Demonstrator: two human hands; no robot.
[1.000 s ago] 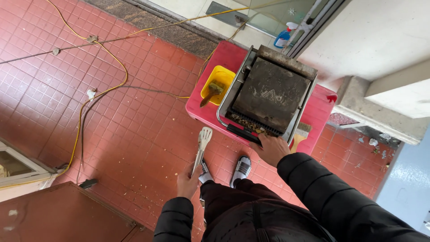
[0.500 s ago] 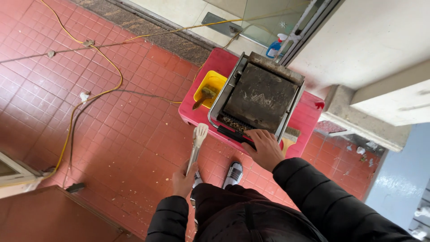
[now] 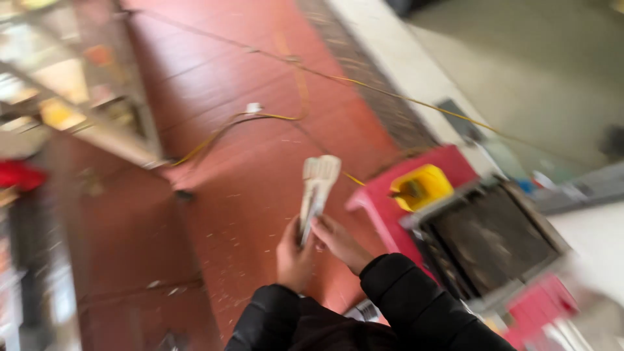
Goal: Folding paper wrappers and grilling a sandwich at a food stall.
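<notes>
My left hand (image 3: 292, 257) grips the handle of a pale spatula-like tool (image 3: 316, 185), whose flat slotted head points up and away from me. My right hand (image 3: 338, 240) touches the same handle from the right, fingers partly curled on it. Both arms wear black sleeves. To the right, a dark, dirty metal grill tray (image 3: 494, 237) sits on a red plastic stool (image 3: 383, 198), next to a yellow container (image 3: 426, 185). The view is motion-blurred.
Red tiled floor with scattered crumbs lies under me. A yellow cable (image 3: 273, 117) with a white plug (image 3: 253, 107) runs across it. A glass display counter (image 3: 78, 91) stands at the left. A grey kerb (image 3: 416, 71) runs along the right.
My right hand has left the grill tray's edge and come over to the tool handle. The tool is raised higher. The view has swung left, shifting the stool and tray to the right.
</notes>
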